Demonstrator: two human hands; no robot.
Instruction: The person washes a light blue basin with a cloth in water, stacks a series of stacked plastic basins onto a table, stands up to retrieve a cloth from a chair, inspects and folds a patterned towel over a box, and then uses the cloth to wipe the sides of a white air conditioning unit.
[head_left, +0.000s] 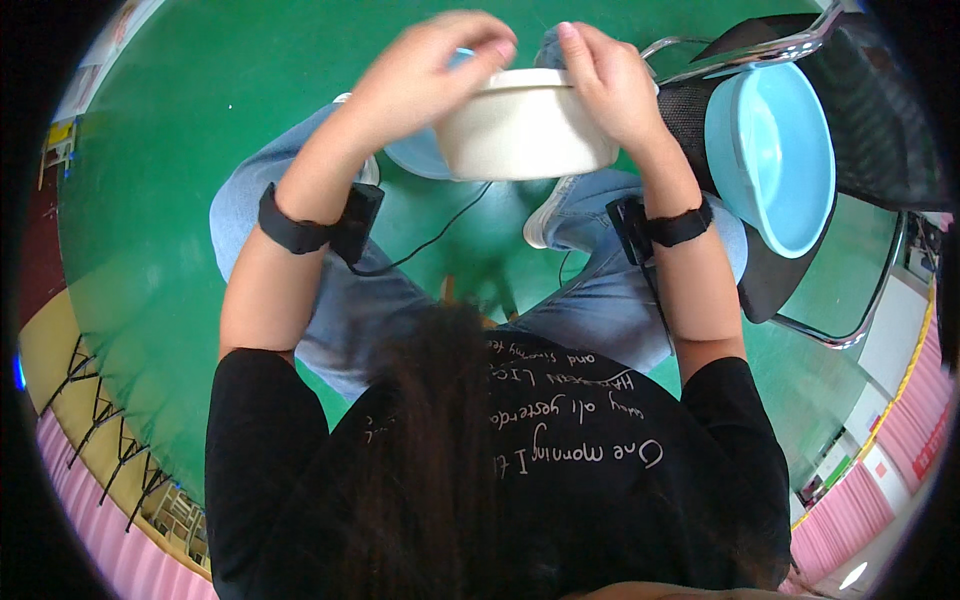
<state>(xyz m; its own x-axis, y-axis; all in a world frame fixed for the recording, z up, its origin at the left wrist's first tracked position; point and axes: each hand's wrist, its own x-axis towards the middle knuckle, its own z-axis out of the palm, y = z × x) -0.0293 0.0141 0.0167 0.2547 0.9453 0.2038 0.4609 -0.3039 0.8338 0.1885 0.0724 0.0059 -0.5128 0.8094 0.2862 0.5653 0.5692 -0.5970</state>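
Observation:
A cream-white plastic basin (530,135) is held up in front of me, between my knees, its outer wall toward me. My right hand (612,88) grips its right side, thumb over the rim and the other fingers hidden behind. My left hand (445,70) is at the far left part of the rim, smeared by motion; its fingers bend inward, and I cannot tell whether they touch the basin. Below and behind the white basin, a light blue basin (415,155) shows in part, lower down; its contents are hidden.
Another light blue basin (810,165) leans tilted on a black chair (768,285) with metal tubing at my right. A dark cable (440,235) hangs from the band on my left forearm. My jeans-clad legs flank the green floor (270,60).

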